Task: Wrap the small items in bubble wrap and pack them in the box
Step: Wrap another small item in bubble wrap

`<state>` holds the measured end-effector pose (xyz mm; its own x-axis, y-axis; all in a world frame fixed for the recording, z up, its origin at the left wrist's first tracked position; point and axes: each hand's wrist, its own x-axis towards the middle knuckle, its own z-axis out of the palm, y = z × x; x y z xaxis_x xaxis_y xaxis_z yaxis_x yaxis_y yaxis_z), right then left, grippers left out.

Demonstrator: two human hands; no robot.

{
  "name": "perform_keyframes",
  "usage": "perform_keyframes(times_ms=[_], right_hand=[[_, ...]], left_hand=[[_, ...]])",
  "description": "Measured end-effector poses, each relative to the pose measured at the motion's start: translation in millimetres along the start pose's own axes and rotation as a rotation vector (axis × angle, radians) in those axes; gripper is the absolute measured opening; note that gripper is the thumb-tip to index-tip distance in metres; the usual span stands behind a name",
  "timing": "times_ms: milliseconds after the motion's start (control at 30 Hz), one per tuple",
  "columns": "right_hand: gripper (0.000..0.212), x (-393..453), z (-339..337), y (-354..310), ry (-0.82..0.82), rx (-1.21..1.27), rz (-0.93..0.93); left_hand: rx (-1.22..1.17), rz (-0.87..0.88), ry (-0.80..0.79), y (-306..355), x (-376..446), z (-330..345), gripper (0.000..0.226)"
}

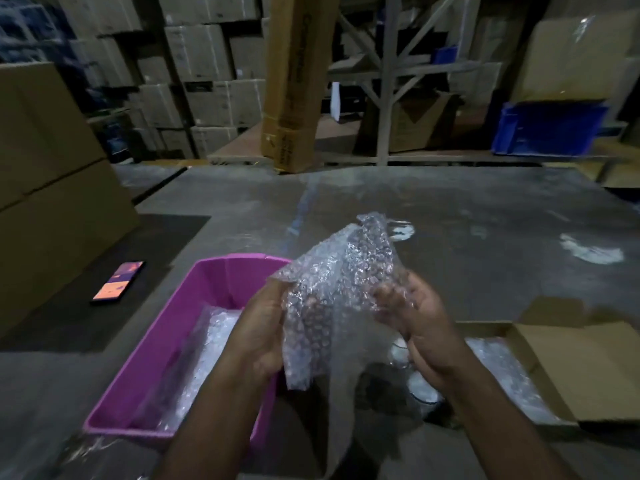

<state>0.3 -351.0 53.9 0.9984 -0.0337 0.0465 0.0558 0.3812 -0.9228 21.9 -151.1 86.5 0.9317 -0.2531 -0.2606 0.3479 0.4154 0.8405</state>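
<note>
Bubble wrap point(332, 292), crumpled at centre frame, gripped by the left hand point(259, 327) at 9 o'clock and the right hand point(419, 320) at 3 o'clock. Purple bin point(173, 317) at 8 o'clock; open cardboard box point(568, 368) at 4 o'clock; phone point(118, 282) on the surface at 9 o'clock.

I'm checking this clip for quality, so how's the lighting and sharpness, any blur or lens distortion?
Head view: dim warehouse light, dark toward the corners; the bubble wrap between the left hand and right hand catches small glints; the blue crate is smeared by motion blur; the phone screen glows brightly; wide-angle distortion bends the cardboard boxes at the left edge.
</note>
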Motion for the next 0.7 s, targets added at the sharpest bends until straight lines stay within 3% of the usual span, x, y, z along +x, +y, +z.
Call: perform_keyframes(times_ms=[100, 167, 300, 433, 567, 700], right_hand=[[0.053, -8, -15, -7, 0.131, 0.028, -0.018], [0.037, -14, -25, -13, 0.242, 0.031, -0.039], [0.034, -28, -48, -14, 0.316, -0.027, -0.086], [0.052, -37, -63, -12, 0.444, -0.117, -0.145], [0.057, -41, -71, -16, 0.520, -0.204, -0.228], [0.022, -42, -75, -24, 0.461, -0.294, -0.262]], left_hand=[[0.104, 0.111, 0.021, -16, 10, 8, 0.020], [0.130, 0.163, 0.043, -24, 18, 10, 0.020], [0.237, 0.218, 0.155, -42, 35, 16, 0.044], [0.354, 0.272, 0.225, -56, 41, 20, 0.037], [0.336, 0.290, 0.195, -58, 39, 27, 0.034], [0.377, 0.378, 0.159, -56, 38, 26, 0.031]])
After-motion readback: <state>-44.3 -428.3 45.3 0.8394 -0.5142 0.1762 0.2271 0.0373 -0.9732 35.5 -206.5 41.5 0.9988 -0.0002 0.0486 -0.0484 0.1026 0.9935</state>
